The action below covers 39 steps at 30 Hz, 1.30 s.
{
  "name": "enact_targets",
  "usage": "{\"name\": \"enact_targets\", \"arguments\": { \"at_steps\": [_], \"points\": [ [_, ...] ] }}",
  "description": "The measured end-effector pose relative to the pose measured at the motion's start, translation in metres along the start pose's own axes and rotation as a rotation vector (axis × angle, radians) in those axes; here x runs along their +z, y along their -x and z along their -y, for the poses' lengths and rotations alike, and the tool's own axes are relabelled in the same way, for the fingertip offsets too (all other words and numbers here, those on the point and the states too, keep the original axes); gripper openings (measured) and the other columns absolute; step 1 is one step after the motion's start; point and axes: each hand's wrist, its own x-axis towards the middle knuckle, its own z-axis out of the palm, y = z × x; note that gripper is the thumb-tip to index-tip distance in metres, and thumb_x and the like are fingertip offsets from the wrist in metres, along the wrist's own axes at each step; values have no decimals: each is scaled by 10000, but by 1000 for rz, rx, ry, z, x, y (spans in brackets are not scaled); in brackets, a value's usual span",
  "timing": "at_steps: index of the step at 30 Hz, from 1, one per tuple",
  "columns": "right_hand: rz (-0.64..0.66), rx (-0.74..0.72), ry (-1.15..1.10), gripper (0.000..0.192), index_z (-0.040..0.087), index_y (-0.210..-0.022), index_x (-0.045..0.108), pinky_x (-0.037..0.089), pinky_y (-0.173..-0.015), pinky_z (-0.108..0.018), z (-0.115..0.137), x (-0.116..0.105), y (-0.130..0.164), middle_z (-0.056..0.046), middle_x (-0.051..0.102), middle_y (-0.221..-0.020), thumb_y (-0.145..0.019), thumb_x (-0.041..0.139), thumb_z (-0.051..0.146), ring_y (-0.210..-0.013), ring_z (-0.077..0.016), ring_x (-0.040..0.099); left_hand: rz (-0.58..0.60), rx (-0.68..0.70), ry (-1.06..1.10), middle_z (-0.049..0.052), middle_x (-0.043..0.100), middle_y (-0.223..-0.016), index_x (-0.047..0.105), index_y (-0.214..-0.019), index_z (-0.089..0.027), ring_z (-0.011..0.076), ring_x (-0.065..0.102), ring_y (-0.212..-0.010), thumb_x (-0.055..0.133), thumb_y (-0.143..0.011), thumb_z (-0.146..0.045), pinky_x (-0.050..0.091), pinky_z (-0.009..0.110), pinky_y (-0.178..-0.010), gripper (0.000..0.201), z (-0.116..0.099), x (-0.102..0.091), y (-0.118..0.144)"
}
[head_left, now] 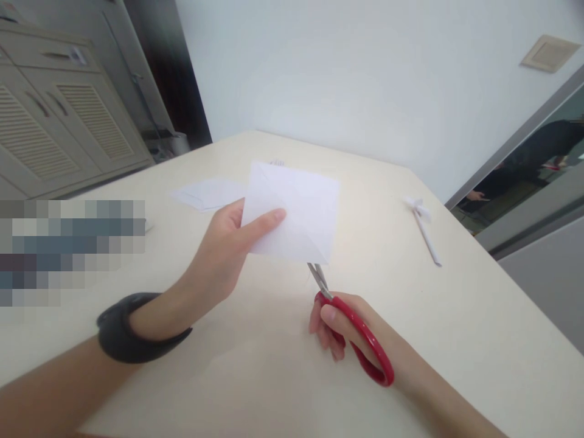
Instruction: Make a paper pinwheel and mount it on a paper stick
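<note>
Over on the left, the left hand (223, 252) pinches a folded sheet of white paper (292, 213) by its left edge, thumb laid across the front and the other fingers hidden behind, holding it up off the pale table (479, 340) with a dark band (130, 331) round the wrist. That grip takes in only one side, so the far corner hangs free; I'd guess the sheet could swing or buckle once the blades press on it, and the cut would wander off line. The folded layers could also slide against one another, since nothing clamps them near the bottom point. Just below that point sit the scissors (351, 322), red-handled, their short blades meeting the paper's lower corner; whether the tips have bitten in yet is too small to tell. The right hand (347, 331) is clenched through the red loops, fingers curled under. The blades point up toward the left thumb, which is not far above them, so a quick shove could bring steel close to skin. Behind the sheet another piece of white paper (205, 194) lies flat on the table, and to the right, well apart, lies a small rolled paper stick with a bow (424, 228), out of harm's way.
</note>
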Motion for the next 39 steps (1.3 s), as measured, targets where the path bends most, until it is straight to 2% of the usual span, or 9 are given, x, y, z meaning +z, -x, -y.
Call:
{"name": "enact_targets", "arguments": {
  "at_steps": [2,5,7,9,12,18,23,29,39],
  "points": [
    [-34,-6,173,271,184,-734,515,356,-521,-243,-1,-5,1,7,518,-659,-867,465,415,-560,-105,452,-50,43,12,32,673,-1075,628,-1042,-196,203,639,-896,613,-792,-313,529,263,-748,276,-3,1,-1],
    [-227,-18,490,244,207,-727,495,360,-509,-256,-5,-11,-1,8,534,-672,-848,488,418,-569,-124,460,-58,35,53,28,669,-1092,623,-1070,-197,202,640,-916,595,-805,-300,528,272,-781,286,-3,2,-2],
    [-349,-46,671,164,216,-755,484,378,-523,-276,-10,-15,-3,-8,561,-727,-844,485,353,-601,-145,485,-18,-3,96,35,679,-1070,623,-1075,-192,202,649,-893,584,-814,-301,533,275,-763,286,-1,2,-3],
    [-440,-102,828,35,216,-827,499,422,-609,-311,-17,-20,-7,-43,579,-868,-816,500,249,-741,-185,524,33,-49,125,46,685,-1055,622,-1084,-189,203,655,-866,581,-819,-312,536,279,-737,295,1,1,-3],
    [-471,-148,957,116,205,-875,524,448,-731,-352,-26,-25,-12,-76,542,-987,-771,511,156,-915,-228,500,99,-99,127,60,689,-1043,627,-1082,-175,199,654,-851,587,-819,-311,534,278,-727,300,4,-2,-4],
    [-400,-87,861,169,215,-903,536,472,-733,-345,-28,-25,-11,-63,523,-990,-746,525,155,-910,-211,494,184,-182,63,69,713,-988,665,-989,-163,194,657,-821,642,-775,-276,523,273,-729,243,10,-5,-5],
    [-416,-101,834,197,216,-941,532,467,-743,-355,-28,-23,-12,-63,539,-980,-747,562,193,-923,-223,498,222,-216,26,68,703,-1049,650,-1059,-184,214,659,-875,655,-758,-283,522,307,-789,317,13,-4,-5],
    [-443,-165,892,52,204,-843,521,454,-731,-358,-30,-26,-14,-63,541,-967,-793,537,203,-903,-216,497,267,-262,-20,82,688,-1094,633,-1092,-187,248,650,-954,647,-755,-270,522,346,-811,347,15,-3,-2],
    [-433,-149,796,125,217,-908,581,450,-750,-343,-30,-32,-17,-52,563,-972,-792,537,207,-931,-214,514,361,-304,-96,89,684,-1087,615,-1120,-188,277,625,-1006,597,-770,-264,520,361,-777,358,20,4,2]
  ]
}}
